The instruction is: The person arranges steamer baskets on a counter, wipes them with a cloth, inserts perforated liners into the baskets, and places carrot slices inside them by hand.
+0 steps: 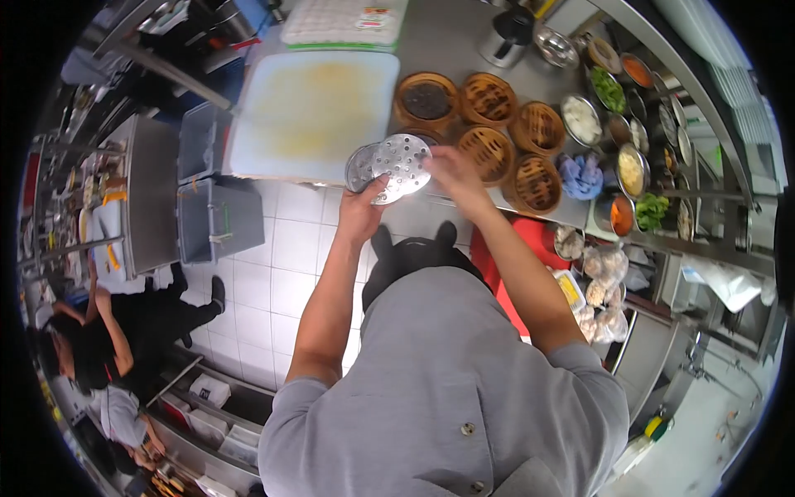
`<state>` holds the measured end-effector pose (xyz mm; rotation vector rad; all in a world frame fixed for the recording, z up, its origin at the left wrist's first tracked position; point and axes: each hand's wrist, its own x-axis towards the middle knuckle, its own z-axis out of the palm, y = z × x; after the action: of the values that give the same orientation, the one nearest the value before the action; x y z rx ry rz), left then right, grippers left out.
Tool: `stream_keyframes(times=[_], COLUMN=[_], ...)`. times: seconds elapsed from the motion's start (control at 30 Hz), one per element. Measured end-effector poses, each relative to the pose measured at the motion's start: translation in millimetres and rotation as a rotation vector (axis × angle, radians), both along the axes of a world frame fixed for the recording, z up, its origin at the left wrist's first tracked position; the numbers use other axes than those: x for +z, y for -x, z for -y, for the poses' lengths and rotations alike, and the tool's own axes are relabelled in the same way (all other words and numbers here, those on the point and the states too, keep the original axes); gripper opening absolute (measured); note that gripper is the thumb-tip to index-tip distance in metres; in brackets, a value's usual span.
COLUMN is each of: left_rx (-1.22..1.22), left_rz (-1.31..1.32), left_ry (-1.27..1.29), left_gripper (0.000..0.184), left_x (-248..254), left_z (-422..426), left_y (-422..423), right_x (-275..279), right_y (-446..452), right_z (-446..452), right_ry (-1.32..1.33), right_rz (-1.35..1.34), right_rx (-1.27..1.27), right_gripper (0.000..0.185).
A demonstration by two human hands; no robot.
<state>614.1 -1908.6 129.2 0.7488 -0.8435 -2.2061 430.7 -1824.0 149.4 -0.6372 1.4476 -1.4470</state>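
Observation:
My left hand (363, 210) grips several round perforated metal steamer plates (401, 170), fanned out over one another in front of the counter. My right hand (454, 176) is by the right edge of the top plate. Its fingers are blurred, and I cannot tell whether they pinch the plate or only touch it. Just beyond the hands stand round bamboo steamers (489, 99) with slatted bases. One bamboo steamer (426, 101) at the left of the group has a dark round plate inside. Another, behind the metal plates, is mostly hidden.
A large white cutting board (313, 116) lies at the left. Bowls of ingredients, including chopped greens (609, 89), line the right side near a crumpled blue cloth (581, 176). Grey bins (219, 224) stand on the tiled floor. Another person (124, 340) works at the far left.

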Motion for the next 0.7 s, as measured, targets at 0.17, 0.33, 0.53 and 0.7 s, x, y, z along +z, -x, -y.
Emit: stream_keyframes(times=[0.17, 0.33, 0.53, 0.7], left_rx=[-0.052, 0.042, -0.114, -0.11], left_rz=[-0.198, -0.119, -0.075, -0.182], left_ry=[-0.187, -0.192, -0.071, -0.385], left_gripper=[0.058, 0.045, 0.044, 0.048], left_x=[-7, -19, -21, -18], left_z=[-8, -13, -33, -30], left_y=[20, 36, 73, 91], right_x=[-24, -26, 8, -12], right_y=[47, 66, 25, 67], right_z=[-40, -79, -71, -106], right_ry=[-0.004, -0.305, -0.075, -0.04], right_rz=[0.055, 0.189, -0.107, -0.032], right_rx=[-0.239, -0.383, -0.19, -0.431], right_gripper=[0.024, 0.034, 0.029, 0.019])
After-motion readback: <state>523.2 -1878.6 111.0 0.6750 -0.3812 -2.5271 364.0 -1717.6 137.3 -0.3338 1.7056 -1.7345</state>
